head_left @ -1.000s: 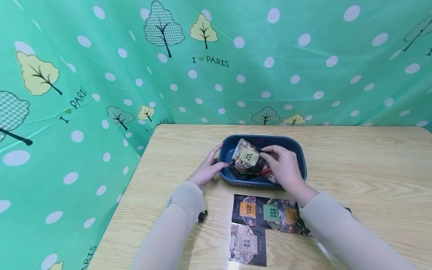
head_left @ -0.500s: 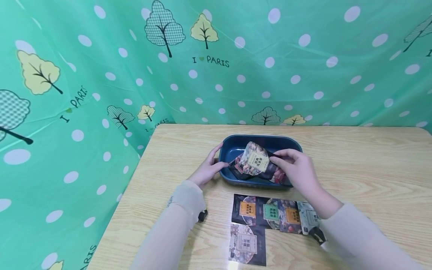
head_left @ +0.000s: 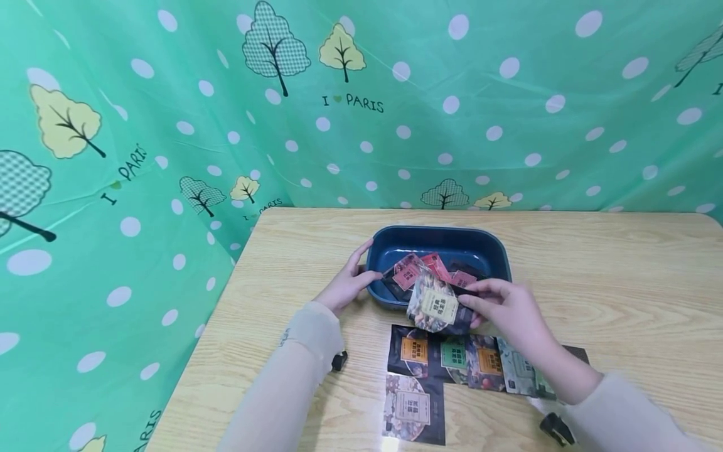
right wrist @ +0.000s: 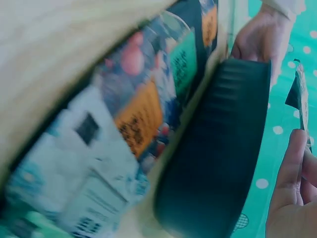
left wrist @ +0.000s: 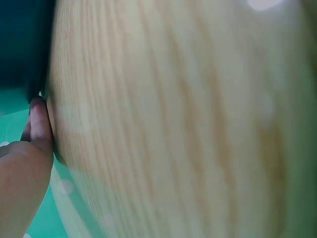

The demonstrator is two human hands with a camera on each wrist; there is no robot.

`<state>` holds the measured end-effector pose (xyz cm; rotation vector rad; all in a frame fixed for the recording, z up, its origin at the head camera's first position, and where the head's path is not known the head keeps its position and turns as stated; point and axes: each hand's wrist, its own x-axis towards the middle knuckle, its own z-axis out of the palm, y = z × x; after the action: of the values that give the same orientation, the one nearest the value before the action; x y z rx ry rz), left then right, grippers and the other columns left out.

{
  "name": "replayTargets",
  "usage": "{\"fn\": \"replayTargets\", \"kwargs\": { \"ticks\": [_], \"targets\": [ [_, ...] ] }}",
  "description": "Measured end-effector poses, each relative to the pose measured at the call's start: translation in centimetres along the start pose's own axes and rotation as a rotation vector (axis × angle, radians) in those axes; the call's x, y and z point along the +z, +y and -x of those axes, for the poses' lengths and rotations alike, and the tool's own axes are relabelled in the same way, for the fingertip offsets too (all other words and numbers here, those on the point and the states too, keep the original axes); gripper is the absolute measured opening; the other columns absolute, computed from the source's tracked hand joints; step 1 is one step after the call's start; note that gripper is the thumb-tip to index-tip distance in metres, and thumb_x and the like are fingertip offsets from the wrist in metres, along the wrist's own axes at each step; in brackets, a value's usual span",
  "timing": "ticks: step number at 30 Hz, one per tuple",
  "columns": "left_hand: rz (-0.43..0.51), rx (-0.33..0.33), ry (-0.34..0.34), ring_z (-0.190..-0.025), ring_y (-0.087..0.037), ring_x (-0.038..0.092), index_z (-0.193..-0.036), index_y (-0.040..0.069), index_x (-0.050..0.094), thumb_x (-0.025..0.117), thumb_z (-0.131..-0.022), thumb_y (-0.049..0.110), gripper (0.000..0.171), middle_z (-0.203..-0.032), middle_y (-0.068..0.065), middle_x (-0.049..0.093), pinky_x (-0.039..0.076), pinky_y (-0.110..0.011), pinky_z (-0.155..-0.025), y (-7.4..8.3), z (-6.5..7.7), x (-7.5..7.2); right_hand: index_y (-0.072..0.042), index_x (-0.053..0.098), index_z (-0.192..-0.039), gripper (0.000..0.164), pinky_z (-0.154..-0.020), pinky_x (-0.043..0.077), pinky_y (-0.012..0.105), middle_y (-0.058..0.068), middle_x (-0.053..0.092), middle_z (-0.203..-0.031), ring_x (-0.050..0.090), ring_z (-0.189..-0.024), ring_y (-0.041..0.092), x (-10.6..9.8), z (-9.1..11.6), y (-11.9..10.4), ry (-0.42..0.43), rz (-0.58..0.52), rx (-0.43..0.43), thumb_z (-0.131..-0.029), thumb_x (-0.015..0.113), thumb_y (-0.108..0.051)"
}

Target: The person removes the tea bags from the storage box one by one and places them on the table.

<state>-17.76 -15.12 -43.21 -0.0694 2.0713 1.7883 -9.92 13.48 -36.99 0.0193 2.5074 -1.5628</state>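
My right hand pinches a tea packet with a cream label near its right edge, over the front rim of the dark blue bin. In the right wrist view the tea packet shows nearly edge-on above the thumb and fingers. My left hand rests against the left end of the bin, thumb at the front corner and fingers reaching along the side. Its straight fingers show beside the bin wall in the left wrist view. Inside the bin lie several more packets, including a pink-labelled packet and a red packet.
In front of the bin a row of packets lies flat: an orange-labelled packet, a green-labelled packet, another orange-labelled packet and paler ones partly under my right forearm. A white-labelled packet lies nearer. A green patterned curtain hangs behind the table.
My right hand has drawn the cream-labelled tea packet rightward and toward me, from inside the bin to over its front rim, uncovering the packets beneath. My left hand has stayed put.
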Motion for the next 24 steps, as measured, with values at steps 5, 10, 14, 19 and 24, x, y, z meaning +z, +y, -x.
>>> {"fn": "replayTargets", "kwargs": {
  "ticks": [5, 10, 14, 19, 24],
  "targets": [
    [0.003, -0.001, 0.001, -0.127, -0.029, 0.052, -0.153, 0.046, 0.026, 0.062, -0.092, 0.017, 0.077, -0.136, -0.02, 0.053, 0.027, -0.053, -0.116, 0.0, 0.0, 0.0, 0.006, 0.065, -0.115, 0.027, -0.063, 0.057, 0.029, 0.01, 0.074, -0.083, 0.067, -0.061, 0.018, 0.3, 1.0, 1.1, -0.025, -0.001, 0.034, -0.092, 0.067, -0.01],
    [-0.003, 0.001, 0.002, -0.129, -0.029, 0.051, -0.153, 0.046, 0.026, 0.062, -0.092, 0.018, 0.077, -0.137, -0.02, 0.053, 0.026, -0.054, -0.116, 0.0, 0.0, 0.0, 0.008, 0.066, -0.113, 0.028, -0.063, 0.055, 0.026, 0.009, 0.074, -0.076, 0.066, -0.058, 0.016, 0.6, 2.1, 2.2, -0.047, -0.026, 0.052, -0.09, 0.069, -0.008],
    [-0.002, -0.003, 0.0, -0.13, -0.03, 0.05, -0.152, 0.047, 0.026, 0.063, -0.091, 0.018, 0.077, -0.137, -0.019, 0.053, 0.026, -0.054, -0.116, 0.0, 0.0, 0.0, 0.008, 0.067, -0.109, 0.028, -0.059, 0.056, 0.028, 0.009, 0.071, -0.07, 0.065, -0.056, 0.016, 0.9, 2.9, 3.2, -0.059, -0.042, 0.081, -0.087, 0.072, -0.008],
    [-0.001, 0.0, -0.005, -0.131, -0.03, 0.05, -0.153, 0.047, 0.025, 0.064, -0.091, 0.019, 0.078, -0.139, -0.019, 0.053, 0.026, -0.055, -0.116, -0.1, 0.0, 0.0, 0.009, 0.068, -0.106, 0.028, -0.056, 0.055, 0.029, 0.009, 0.07, -0.068, 0.064, -0.054, 0.015, 1.3, 4.0, 4.3, -0.099, -0.025, 0.097, -0.084, 0.075, -0.009],
    [0.0, -0.002, -0.009, -0.132, -0.031, 0.049, -0.152, 0.048, 0.025, 0.064, -0.091, 0.02, 0.078, -0.14, -0.019, 0.052, 0.026, -0.055, -0.116, -0.2, 0.0, -0.1, 0.009, 0.067, -0.104, 0.028, -0.056, 0.054, 0.028, 0.01, 0.068, -0.067, 0.063, -0.053, 0.014, 1.5, 5.2, 5.6, -0.152, -0.018, 0.084, -0.084, 0.075, -0.008]
  ]
}}
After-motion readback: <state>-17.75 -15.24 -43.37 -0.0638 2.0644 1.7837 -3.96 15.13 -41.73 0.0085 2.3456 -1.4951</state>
